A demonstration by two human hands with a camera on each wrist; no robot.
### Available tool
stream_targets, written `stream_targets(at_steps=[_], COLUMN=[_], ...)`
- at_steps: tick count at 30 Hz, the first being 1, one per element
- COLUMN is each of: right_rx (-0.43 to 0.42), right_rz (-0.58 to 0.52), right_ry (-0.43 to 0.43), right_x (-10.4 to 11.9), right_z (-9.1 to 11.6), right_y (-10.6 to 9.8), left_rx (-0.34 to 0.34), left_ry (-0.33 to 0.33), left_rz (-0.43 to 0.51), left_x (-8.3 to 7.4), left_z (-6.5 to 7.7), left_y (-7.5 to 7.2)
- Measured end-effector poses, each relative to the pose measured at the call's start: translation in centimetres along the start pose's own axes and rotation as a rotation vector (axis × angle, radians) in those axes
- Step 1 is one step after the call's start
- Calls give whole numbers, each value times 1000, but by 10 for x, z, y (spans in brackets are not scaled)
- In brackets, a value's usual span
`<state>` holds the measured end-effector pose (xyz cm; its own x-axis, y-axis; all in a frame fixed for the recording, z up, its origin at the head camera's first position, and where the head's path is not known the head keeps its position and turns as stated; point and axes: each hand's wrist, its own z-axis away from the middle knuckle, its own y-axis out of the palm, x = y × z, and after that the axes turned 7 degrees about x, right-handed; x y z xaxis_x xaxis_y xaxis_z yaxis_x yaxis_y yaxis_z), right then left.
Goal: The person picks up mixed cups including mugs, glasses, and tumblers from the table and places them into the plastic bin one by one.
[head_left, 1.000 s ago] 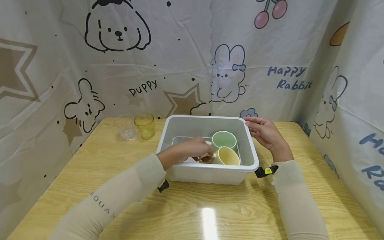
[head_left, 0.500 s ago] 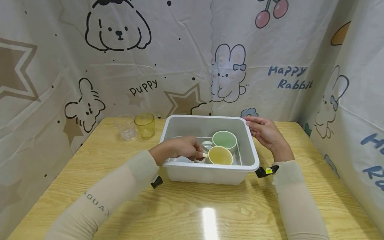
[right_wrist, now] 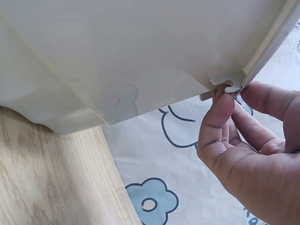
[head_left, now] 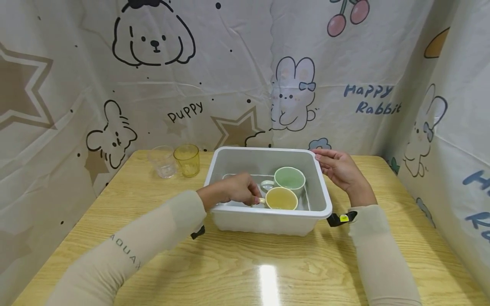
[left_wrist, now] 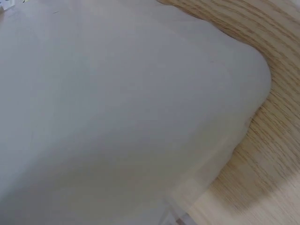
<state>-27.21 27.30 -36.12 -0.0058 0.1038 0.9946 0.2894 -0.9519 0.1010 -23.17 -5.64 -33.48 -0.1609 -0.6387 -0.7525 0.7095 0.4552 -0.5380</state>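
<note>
A white plastic bin (head_left: 264,223) stands on the table with two mugs inside its right half. The yellow mug (head_left: 281,199) is nearer me, and its handle points left. My left hand (head_left: 239,189) reaches over the bin's left side and pinches that handle. Just behind it sits the green mug (head_left: 289,178), its handle also to the left. At the bin's back right corner, my right hand (right_wrist: 243,140) grips the rim between thumb and curled fingers. The left wrist view shows only the bin's outer wall (left_wrist: 131,93), not the left hand.
Left of the bin, towards the table's back edge, stand a clear glass (head_left: 164,163) and an amber glass (head_left: 187,160). The wooden table (head_left: 229,267) ends at a printed cloth (head_left: 237,76) behind and on both sides.
The yellow mug has shifted left, then settled slightly lower in the bin, with my left hand on its handle. My right hand keeps its place on the rim.
</note>
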Motion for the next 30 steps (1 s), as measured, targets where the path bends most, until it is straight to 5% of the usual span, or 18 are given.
stream_targets(at_steps=[17, 30], right_rx=[12, 5], right_rz=[-40, -50], right_ry=[-15, -10], right_x=[-2, -2], right_z=[-1, -1], right_y=[-1, -1], left_rx=[-10, -110], left_ry=[-63, -14], left_rz=[132, 200], left_x=[1, -10], left_z=[-3, 2], left_y=[0, -10])
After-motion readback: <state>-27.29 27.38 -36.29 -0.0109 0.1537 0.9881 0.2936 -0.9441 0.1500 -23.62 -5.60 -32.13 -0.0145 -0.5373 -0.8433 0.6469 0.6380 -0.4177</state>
